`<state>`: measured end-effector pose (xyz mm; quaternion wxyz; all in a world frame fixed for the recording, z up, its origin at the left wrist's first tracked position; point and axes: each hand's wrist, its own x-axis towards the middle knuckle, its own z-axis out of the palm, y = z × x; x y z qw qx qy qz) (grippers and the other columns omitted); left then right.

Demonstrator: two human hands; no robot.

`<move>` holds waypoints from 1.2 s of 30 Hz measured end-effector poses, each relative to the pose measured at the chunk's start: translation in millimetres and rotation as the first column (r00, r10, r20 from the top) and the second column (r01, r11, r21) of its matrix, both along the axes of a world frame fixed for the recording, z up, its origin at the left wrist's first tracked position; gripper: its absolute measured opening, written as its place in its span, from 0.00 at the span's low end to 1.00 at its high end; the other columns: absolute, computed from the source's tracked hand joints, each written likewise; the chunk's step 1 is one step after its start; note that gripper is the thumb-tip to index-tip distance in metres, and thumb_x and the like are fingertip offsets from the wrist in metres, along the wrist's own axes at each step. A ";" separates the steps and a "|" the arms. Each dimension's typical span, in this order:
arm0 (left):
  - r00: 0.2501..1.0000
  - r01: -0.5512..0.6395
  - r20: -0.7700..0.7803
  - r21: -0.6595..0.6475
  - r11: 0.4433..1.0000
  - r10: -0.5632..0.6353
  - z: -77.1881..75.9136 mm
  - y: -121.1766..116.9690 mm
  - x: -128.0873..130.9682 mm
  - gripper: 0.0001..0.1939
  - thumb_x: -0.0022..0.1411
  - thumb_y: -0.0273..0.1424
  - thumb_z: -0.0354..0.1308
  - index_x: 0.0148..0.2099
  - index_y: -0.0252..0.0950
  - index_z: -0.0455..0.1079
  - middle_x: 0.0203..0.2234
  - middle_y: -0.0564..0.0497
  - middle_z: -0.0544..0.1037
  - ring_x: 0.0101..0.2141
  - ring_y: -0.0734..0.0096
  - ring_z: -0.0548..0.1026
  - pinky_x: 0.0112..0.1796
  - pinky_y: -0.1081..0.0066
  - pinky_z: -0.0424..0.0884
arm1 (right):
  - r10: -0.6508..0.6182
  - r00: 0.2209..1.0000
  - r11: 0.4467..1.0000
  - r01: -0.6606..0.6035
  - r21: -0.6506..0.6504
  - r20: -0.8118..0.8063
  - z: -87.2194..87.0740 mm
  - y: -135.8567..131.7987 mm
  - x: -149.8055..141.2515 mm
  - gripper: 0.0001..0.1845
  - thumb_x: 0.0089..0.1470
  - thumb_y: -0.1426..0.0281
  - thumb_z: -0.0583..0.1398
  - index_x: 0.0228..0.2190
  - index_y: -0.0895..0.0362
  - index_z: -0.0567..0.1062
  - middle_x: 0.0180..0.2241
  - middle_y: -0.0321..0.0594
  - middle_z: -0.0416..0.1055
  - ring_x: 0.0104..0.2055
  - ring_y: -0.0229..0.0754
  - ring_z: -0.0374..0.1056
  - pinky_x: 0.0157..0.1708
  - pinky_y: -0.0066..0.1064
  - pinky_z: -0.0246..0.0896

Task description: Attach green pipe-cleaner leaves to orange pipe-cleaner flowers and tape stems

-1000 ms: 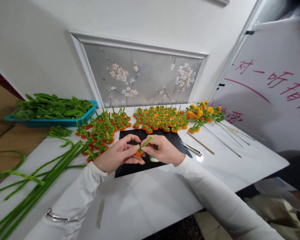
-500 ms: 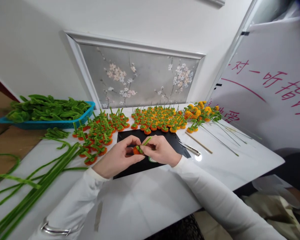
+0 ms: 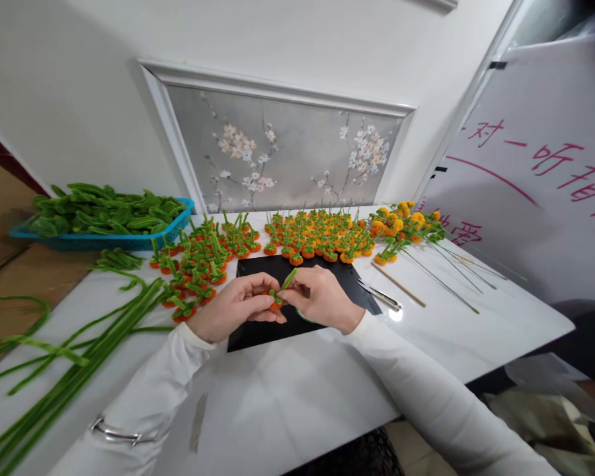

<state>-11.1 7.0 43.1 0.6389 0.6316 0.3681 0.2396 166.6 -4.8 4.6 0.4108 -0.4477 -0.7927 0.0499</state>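
Over a black mat (image 3: 250, 337), my left hand (image 3: 231, 307) is closed around a small orange pipe-cleaner flower (image 3: 276, 305) with a green top. The fingers of my right hand (image 3: 324, 301) pinch a short green pipe cleaner (image 3: 289, 278) just above that flower. Whether the green piece is joined to the flower is hard to make out. Left of the mat stand several orange flowers with green stalks (image 3: 213, 264). Behind it sit rows of orange and yellow flowers with thin stems (image 3: 322, 238). A round, green-rimmed thing lies partly hidden under my right hand.
A blue basket (image 3: 104, 242) piled with green fuzzy leaves (image 3: 99, 208) stands back left. Long green pipe cleaners (image 3: 99, 350) lie on the left. On the right are snips (image 3: 379, 295), a thin stick (image 3: 399, 284) and yellow flowers (image 3: 401, 221) with long stems.
My right fingers have drawn slightly away from the flower, and the green pipe cleaner stands up more. My left thumb now rests against the flower. The whole view has shifted slightly.
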 end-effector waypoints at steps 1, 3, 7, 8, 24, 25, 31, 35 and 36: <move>1.000 -0.002 0.007 0.004 1.000 0.002 -0.9 0.2 0.5 0.09 0.53 0.33 0.59 0.35 0.34 0.65 0.29 0.52 0.73 0.29 0.69 0.78 0.33 0.71 0.74 | -0.003 1.000 1.000 0.003 -0.010 -0.008 -0.1 -0.1 0.0 0.11 0.49 0.67 0.61 0.21 0.58 0.69 0.19 0.31 0.63 0.21 0.30 0.55 0.29 0.26 0.50; 1.000 0.005 -0.013 0.047 0.999 -0.004 -2.2 0.5 1.7 0.09 0.53 0.34 0.59 0.33 0.34 0.65 0.26 0.53 0.74 0.26 0.72 0.76 0.30 0.72 0.73 | 0.035 0.997 0.996 -0.040 -0.080 -0.066 0.0 0.1 1.0 0.08 0.49 0.68 0.61 0.24 0.58 0.69 0.19 0.30 0.63 0.21 0.30 0.55 0.28 0.25 0.51; 0.996 0.062 -0.065 0.104 0.993 -0.056 -3.2 0.8 2.0 0.09 0.53 0.34 0.60 0.31 0.34 0.66 0.18 0.54 0.73 0.20 0.77 0.72 0.22 0.78 0.67 | 0.264 0.914 0.891 -0.353 -0.284 -0.308 2.9 0.6 5.8 0.08 0.51 0.69 0.58 0.35 0.58 0.66 0.24 0.31 0.66 0.23 0.30 0.59 0.23 0.22 0.54; 0.996 0.068 -0.054 0.080 0.994 -0.064 -3.0 0.7 1.5 0.09 0.53 0.34 0.60 0.30 0.34 0.66 0.18 0.54 0.73 0.19 0.77 0.71 0.21 0.79 0.67 | 0.318 0.877 0.848 -0.433 -0.305 -0.361 4.3 0.2 7.2 0.08 0.52 0.70 0.58 0.36 0.58 0.66 0.27 0.32 0.67 0.24 0.30 0.61 0.25 0.22 0.56; 0.995 -0.043 0.075 -0.245 0.969 0.063 -8.1 5.1 0.3 0.05 0.48 0.25 0.65 0.28 0.31 0.71 0.23 0.51 0.76 0.30 0.67 0.79 0.30 0.79 0.75 | 0.404 0.804 0.761 -0.560 -0.328 -0.436 9.7 -0.3 13.6 0.10 0.53 0.69 0.58 0.38 0.59 0.68 0.28 0.33 0.63 0.26 0.29 0.58 0.25 0.22 0.57; 0.996 -0.040 0.072 -0.249 0.968 0.059 -7.5 4.4 0.4 0.05 0.48 0.24 0.65 0.28 0.31 0.71 0.23 0.51 0.77 0.30 0.67 0.79 0.29 0.79 0.75 | 0.406 0.803 0.754 -0.564 -0.337 -0.437 9.7 0.0 13.8 0.11 0.52 0.68 0.59 0.38 0.59 0.69 0.28 0.33 0.63 0.25 0.29 0.58 0.25 0.22 0.58; 0.994 0.051 0.105 -0.345 0.937 -0.015 -8.8 5.5 -3.7 0.06 0.48 0.24 0.64 0.32 0.28 0.73 0.26 0.47 0.78 0.29 0.67 0.79 0.27 0.81 0.75 | 0.462 0.816 0.802 -0.552 -0.228 -0.348 11.2 1.4 14.8 0.08 0.52 0.67 0.59 0.31 0.59 0.75 0.27 0.36 0.66 0.29 0.33 0.63 0.29 0.24 0.60; 0.984 0.138 0.155 -0.382 0.914 -0.084 -10.4 7.4 -7.1 0.07 0.51 0.26 0.62 0.34 0.27 0.72 0.29 0.42 0.79 0.29 0.68 0.79 0.28 0.82 0.75 | 0.465 0.866 0.869 -0.486 -0.093 -0.185 12.2 1.0 14.0 0.09 0.55 0.68 0.57 0.30 0.58 0.76 0.28 0.37 0.67 0.30 0.33 0.64 0.32 0.25 0.60; 0.981 0.157 0.169 -0.387 0.908 -0.097 -10.2 7.4 -7.5 0.07 0.51 0.27 0.61 0.34 0.27 0.72 0.29 0.42 0.78 0.28 0.69 0.78 0.28 0.82 0.74 | 0.459 0.878 0.880 -0.471 -0.067 -0.136 12.2 0.8 13.6 0.10 0.56 0.68 0.56 0.30 0.58 0.75 0.28 0.37 0.68 0.31 0.33 0.64 0.33 0.25 0.59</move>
